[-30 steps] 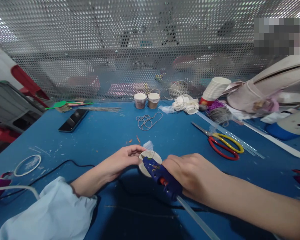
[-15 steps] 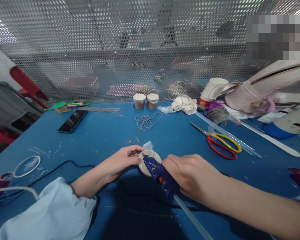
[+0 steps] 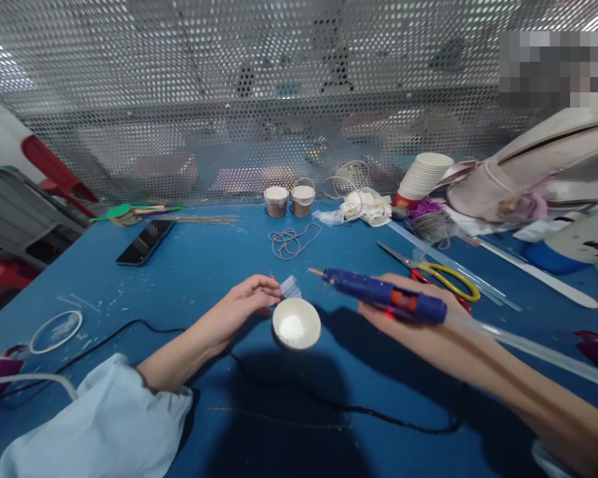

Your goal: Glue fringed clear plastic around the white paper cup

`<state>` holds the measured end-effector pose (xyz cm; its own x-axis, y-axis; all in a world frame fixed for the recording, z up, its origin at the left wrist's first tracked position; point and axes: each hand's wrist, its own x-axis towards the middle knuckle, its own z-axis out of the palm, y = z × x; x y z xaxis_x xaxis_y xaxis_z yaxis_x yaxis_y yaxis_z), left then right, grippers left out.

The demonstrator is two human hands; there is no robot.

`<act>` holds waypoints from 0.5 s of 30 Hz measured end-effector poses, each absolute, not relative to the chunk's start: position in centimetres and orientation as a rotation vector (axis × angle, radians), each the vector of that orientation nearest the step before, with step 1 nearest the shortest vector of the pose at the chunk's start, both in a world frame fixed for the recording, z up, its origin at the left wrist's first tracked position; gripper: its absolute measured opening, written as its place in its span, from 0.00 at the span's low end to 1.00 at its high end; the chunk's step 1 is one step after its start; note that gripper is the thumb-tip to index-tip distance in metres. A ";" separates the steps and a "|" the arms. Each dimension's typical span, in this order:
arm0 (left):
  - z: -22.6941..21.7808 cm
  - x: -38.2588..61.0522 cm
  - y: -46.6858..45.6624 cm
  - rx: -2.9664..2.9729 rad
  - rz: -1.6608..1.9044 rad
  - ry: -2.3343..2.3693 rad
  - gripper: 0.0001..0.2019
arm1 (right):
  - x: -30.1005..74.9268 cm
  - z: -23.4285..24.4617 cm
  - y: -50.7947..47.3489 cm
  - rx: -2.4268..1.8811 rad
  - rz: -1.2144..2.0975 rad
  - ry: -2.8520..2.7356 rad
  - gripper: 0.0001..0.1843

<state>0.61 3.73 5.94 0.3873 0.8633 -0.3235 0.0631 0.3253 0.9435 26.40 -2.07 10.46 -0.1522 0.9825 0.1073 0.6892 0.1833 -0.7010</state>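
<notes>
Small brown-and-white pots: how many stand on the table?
2, side by side at the far edge of the blue table: the left pot and the right pot. Others may be hidden.

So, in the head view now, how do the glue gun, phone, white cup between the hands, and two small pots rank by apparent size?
1. Glue gun, largest
2. Phone and white cup: too alike to rank, cup nearer the camera
3. Left pot and right pot: smallest, alike

We observe a blue glue gun (image 3: 379, 292) held in the right hand (image 3: 413, 337), nozzle (image 3: 315, 271) pointing left, clear stick (image 3: 533, 346) projecting rearward, a white cup (image 3: 297, 323), mouth upward, near the left hand (image 3: 244, 304).
</notes>
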 end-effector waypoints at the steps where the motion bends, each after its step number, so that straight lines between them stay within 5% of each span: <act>1: 6.0 0.6 4.0 1.175 0.705 1.084 0.11 | 26.7 9.8 -1.5 -1.641 0.706 -1.809 0.10; 9: 7.0 0.9 6.1 1.672 0.597 1.046 0.21 | 26.3 3.6 4.8 -1.751 0.760 -1.739 0.15; 15: 7.1 1.1 6.4 1.795 0.534 0.885 0.17 | 26.5 1.7 5.5 -1.694 0.657 -1.864 0.21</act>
